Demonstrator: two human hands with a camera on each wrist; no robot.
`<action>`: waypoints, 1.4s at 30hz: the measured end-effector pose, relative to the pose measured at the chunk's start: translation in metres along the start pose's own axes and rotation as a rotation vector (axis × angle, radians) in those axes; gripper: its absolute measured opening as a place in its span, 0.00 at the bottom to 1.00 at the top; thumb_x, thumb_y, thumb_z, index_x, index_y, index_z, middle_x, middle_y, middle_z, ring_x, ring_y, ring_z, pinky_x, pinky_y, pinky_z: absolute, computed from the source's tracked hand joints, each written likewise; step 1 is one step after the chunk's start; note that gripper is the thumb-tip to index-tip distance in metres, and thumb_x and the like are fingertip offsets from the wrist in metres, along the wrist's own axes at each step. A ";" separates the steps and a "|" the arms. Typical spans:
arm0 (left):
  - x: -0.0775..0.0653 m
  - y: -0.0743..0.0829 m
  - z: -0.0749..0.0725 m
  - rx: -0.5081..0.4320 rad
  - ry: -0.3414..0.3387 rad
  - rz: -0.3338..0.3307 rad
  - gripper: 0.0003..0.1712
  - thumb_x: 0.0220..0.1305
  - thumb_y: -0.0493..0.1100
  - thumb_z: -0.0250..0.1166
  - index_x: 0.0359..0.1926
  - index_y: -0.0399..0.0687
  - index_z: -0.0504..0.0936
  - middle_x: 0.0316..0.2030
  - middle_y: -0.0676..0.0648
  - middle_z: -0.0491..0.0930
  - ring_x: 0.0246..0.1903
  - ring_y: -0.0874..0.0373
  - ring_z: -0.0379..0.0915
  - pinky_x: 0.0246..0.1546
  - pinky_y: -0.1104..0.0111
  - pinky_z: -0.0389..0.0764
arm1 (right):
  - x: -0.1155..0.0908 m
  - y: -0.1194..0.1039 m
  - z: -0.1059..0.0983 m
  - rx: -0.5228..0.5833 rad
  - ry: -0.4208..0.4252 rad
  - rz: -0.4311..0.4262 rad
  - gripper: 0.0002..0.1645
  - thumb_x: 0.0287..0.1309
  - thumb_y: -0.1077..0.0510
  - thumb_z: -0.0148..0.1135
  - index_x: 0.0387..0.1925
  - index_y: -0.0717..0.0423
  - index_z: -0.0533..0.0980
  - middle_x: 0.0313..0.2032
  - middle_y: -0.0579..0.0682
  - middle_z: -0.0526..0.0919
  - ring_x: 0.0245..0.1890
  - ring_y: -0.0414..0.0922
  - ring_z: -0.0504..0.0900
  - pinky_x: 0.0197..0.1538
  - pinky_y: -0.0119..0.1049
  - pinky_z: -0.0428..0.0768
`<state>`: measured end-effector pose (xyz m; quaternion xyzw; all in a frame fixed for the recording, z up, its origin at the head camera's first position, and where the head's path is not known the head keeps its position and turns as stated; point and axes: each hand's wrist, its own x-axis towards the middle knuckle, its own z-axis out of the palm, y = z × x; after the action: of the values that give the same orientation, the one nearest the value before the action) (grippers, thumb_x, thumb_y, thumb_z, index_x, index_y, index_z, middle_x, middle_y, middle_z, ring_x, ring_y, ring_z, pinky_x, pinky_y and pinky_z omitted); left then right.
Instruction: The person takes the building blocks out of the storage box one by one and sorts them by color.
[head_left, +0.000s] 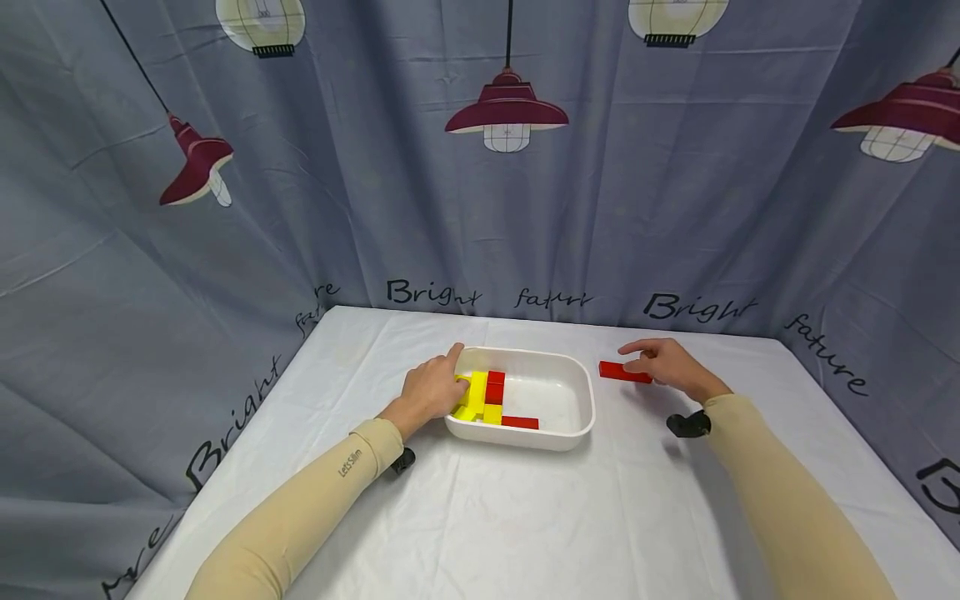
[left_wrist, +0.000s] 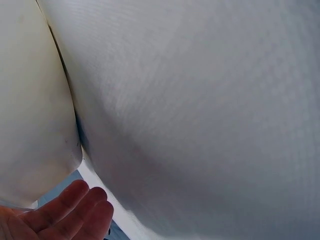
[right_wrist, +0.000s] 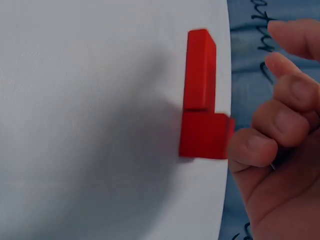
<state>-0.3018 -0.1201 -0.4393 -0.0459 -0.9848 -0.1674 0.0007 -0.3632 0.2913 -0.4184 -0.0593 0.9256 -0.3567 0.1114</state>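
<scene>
In the head view, the left hand (head_left: 431, 390) is gripping the white tray (head_left: 525, 438) at its nine o'clock end, where yellow blocks (head_left: 477, 390) are lying inside. The right hand (head_left: 670, 365) is hovering, loosely curled and grasping nothing, by the L-shaped red piece (head_left: 612, 371), which is sitting outside the tray toward three o'clock

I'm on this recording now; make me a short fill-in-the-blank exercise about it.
In the head view, the left hand grips the tray at its ____ end.
The tray's blocks are red and ____.
Outside the tray, near the right hand, lies a shape colored ____.

Missing words: left; yellow; red.
</scene>
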 end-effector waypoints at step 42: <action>-0.001 0.000 0.001 -0.009 0.011 0.003 0.39 0.68 0.51 0.58 0.77 0.54 0.57 0.58 0.42 0.80 0.44 0.50 0.77 0.50 0.52 0.80 | 0.005 -0.102 0.041 0.001 -0.382 -0.248 0.21 0.56 0.54 0.72 0.49 0.61 0.82 0.18 0.44 0.65 0.21 0.41 0.64 0.27 0.33 0.63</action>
<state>-0.3009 -0.1195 -0.4398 -0.0462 -0.9840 -0.1720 0.0062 -0.3548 0.1884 -0.3806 -0.2391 0.8732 -0.3504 0.2400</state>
